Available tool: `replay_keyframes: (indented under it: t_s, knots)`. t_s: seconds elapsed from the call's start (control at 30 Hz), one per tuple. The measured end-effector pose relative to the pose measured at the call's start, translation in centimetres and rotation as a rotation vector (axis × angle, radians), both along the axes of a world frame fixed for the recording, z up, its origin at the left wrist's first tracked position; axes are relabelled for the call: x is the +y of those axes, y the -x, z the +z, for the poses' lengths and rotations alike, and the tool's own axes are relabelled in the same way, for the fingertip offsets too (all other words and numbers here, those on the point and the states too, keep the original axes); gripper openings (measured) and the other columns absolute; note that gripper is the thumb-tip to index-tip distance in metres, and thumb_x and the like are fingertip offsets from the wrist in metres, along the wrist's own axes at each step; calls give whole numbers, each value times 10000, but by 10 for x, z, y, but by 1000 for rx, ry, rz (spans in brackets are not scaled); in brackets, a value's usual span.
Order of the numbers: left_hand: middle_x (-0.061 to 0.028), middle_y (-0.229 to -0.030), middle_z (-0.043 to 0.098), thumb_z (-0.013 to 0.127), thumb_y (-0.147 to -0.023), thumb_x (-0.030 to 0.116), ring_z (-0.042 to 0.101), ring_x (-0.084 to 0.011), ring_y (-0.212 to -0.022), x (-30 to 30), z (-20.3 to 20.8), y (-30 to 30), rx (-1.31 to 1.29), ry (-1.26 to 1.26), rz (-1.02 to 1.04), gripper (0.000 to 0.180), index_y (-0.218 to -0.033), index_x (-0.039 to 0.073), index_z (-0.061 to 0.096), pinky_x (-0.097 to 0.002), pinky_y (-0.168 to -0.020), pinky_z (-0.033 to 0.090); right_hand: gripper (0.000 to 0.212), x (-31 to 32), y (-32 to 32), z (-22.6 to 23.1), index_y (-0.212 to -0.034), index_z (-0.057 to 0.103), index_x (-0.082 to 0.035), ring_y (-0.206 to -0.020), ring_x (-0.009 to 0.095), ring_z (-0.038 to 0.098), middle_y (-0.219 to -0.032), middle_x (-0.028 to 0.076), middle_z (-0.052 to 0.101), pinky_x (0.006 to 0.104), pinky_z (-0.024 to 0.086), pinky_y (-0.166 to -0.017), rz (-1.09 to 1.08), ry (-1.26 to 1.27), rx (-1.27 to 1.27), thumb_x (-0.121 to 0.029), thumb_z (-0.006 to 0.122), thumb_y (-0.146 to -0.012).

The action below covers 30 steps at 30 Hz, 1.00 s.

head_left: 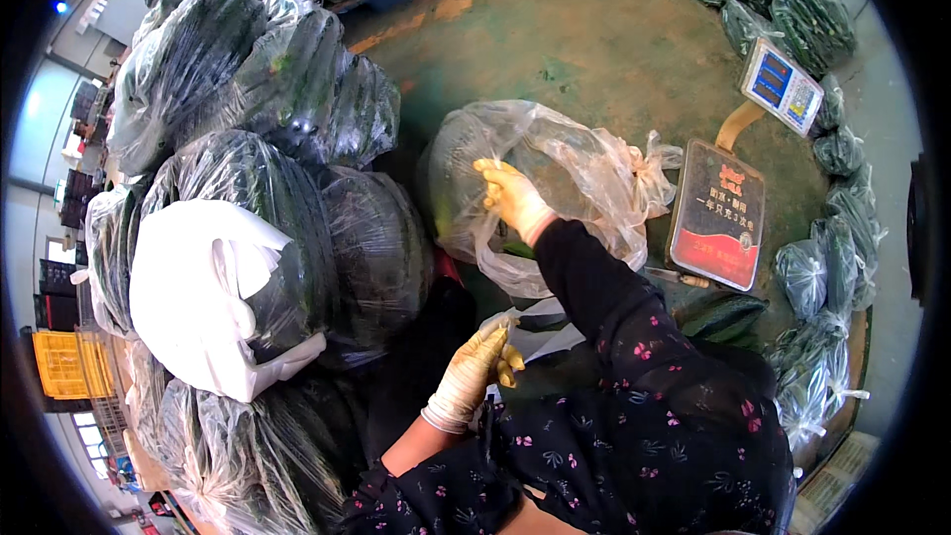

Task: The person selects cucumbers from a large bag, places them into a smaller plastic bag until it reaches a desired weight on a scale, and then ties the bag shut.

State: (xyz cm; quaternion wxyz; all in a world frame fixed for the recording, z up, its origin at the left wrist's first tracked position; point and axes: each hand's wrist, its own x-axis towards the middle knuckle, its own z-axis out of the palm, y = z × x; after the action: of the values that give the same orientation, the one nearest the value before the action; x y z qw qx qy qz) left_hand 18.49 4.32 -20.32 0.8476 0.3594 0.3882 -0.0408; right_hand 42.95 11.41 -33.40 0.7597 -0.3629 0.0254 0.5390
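My right hand (510,196), in a yellow-fingered glove, reaches over a large clear plastic bag (580,154). Its fingers are pinched on the bag's near film. The bag lies loose and crumpled, with a gathered bunch at its right end; a little dark green shows through its lower side. Closer to my body, my left hand (475,372), in a similar glove, is curled. From its fingertips a white plastic strip (550,337) seems to run rightward, and its far part is partly behind my right sleeve.
Clear bags packed with dark green cucumbers (307,89) pile up at left, a white plastic sheet (193,287) on top. A scale (718,213) with a raised display (783,87) stands right, near loose cucumbers (723,317). More filled bags (837,258) line the right wall.
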Motion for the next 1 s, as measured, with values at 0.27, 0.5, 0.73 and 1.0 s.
replay_keyframes:
  t_s: [0.27,0.5,0.73,1.0]
  knots:
    - [-62,-727,614,493,-931,356,520,-82,-511,-3,-3,2,-40,-62,-1,406,-1237,91,518,-191,-495,435,361,-128,-8,40,-1220,501,-51,-525,59,375,-626,-52,390,238,367,-534,-33,-203,-105,-64,530,-860]
    - [-72,-731,615,506,-932,296,544,-109,-532,-3,-6,-1,-118,-5,58,372,-1230,74,517,-202,-496,447,422,-147,-10,104,-1281,457,-60,-534,64,377,-657,-51,407,240,357,-534,-30,-379,-130,-71,537,-867]
    - [-104,-777,638,505,-937,240,566,-132,-545,-12,-8,1,-26,5,-121,320,-1189,44,520,-222,-514,469,196,-2,57,104,-884,453,-80,-584,117,451,-699,-21,434,258,391,-538,188,-140,-556,-113,617,-781]
    - [-103,-790,657,534,-924,233,581,-133,-549,-10,-14,3,168,-16,-198,236,-1043,30,556,-231,-555,488,358,-6,103,49,-1011,574,13,-950,352,596,-1026,213,599,422,471,-812,620,264,-1624,-230,581,-747]
